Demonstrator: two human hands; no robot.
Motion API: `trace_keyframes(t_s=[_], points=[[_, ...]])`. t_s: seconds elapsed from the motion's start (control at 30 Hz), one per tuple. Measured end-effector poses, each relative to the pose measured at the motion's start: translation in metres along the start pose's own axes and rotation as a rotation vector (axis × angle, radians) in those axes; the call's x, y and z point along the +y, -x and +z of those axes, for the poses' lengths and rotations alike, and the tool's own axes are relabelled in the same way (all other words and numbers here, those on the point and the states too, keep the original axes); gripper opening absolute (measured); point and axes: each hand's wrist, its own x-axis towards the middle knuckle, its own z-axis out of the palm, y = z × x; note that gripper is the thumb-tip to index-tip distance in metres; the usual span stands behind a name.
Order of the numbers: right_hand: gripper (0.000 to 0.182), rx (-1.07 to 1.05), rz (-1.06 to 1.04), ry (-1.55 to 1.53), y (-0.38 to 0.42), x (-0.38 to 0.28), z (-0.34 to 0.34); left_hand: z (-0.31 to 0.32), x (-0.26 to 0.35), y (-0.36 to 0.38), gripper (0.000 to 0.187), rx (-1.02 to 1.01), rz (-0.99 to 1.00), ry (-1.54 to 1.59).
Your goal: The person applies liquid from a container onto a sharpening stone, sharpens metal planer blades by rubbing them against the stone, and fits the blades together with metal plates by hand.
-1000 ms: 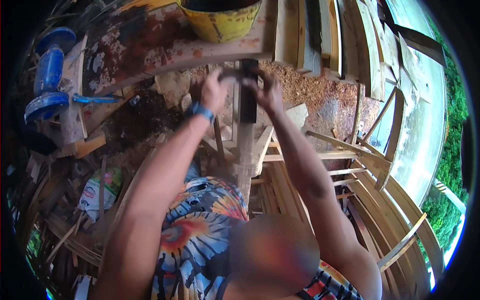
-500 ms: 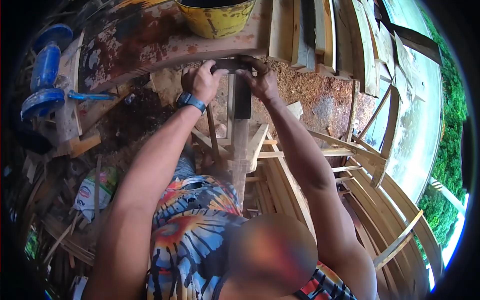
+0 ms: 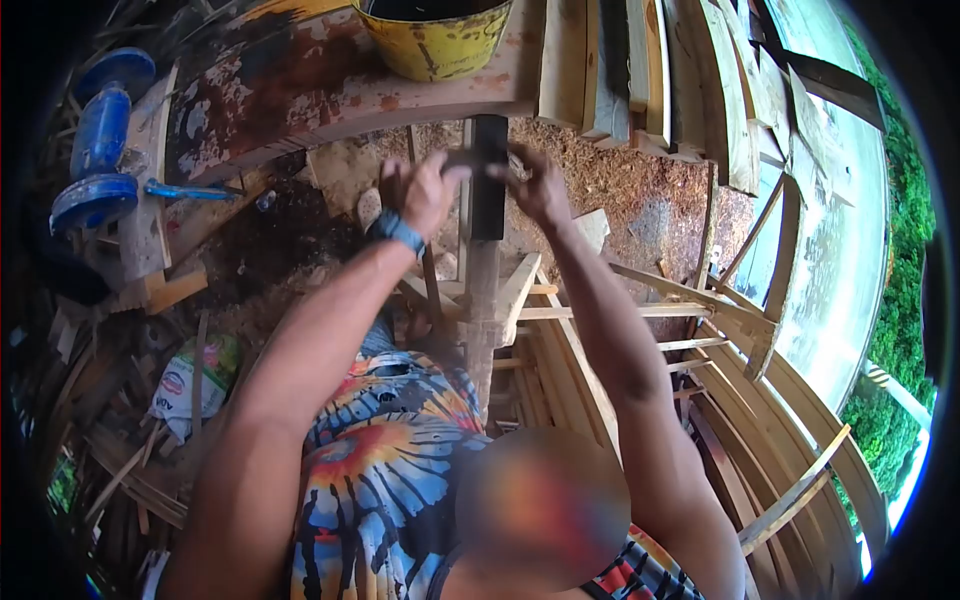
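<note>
A long black block (image 3: 488,210) lies lengthwise on the upper end of a narrow wooden post (image 3: 483,290) in front of my body. Across it sits a dark flat piece (image 3: 474,158), blurred by motion, its exact kind not clear. My left hand (image 3: 425,188), with a watch on the wrist, is closed on the left end of this piece. At its right end, my right hand (image 3: 537,184) grips with thumb and fingers, also smeared by motion. The piece appears to touch the block's upper face.
Beyond the block, a yellow bucket (image 3: 435,45) stands on a thick, paint-stained timber (image 3: 330,75). Planks (image 3: 655,75) lean at the upper right. A blue spool-shaped object (image 3: 100,135) is at left. Framed wooden slats (image 3: 580,370) extend on the right, and a plastic bag (image 3: 190,385) lies lower left.
Both hands have drawn the dark flat piece back toward my body along the black block. The far end of the block now shows.
</note>
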Motion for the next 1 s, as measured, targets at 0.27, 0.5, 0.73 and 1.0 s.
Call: trace_keyframes(t_s=[0.27, 0.5, 0.73, 1.0], points=[[0.050, 0.177, 0.083, -0.058, 0.002, 0.004, -0.006, 0.013, 0.007, -0.028, 0.043, -0.045, 0.089, 0.064], [0.062, 0.217, -0.037, 0.018, 0.075, -0.001, 0.006, 0.013, -0.005, 0.037, 0.037, -0.046, 0.202, -0.003], [0.054, 0.276, 0.132, -0.205, 0.002, -0.004, -0.003, 0.015, 0.014, -0.051, 0.033, -0.078, 0.228, -0.019], [0.062, 0.337, 0.154, -0.216, 0.068, 0.001, 0.026, -0.006, 0.017, 0.018, 0.032, -0.279, 0.167, -0.039]])
